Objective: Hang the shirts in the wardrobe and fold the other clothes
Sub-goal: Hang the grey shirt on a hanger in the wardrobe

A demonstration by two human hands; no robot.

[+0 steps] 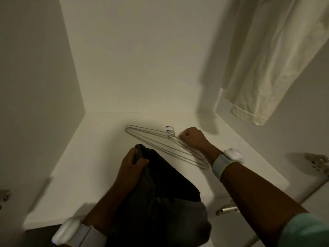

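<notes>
- Fingers of the right hand (191,137) are curled into a fist over the bend of the thin silver wire hangers (165,145), just beside their hooks; whether they actually pinch a wire is hidden by the knuckles.
- Fingers of the left hand (131,166) are clenched round a bunched fold of the dark, nearly black garment (160,193), which hangs down from that grip toward the near edge of the wardrobe floor.
- Wire hangers lie stacked flat on the white wardrobe floor (80,166), near its middle, hooks pointing to the back wall, with small purple tips on the hook ends.
- Pale wristbands carrying white pods sit on both wrists, the right one (229,158) above the right end of the hangers, the left one (74,232) at the near left corner.
- Cream-white shirt (263,68) hangs at the right side of the wardrobe, its cuffed sleeve end dangling well above the floor.
- Metal door hinges (318,163) show at the right edge.
</notes>
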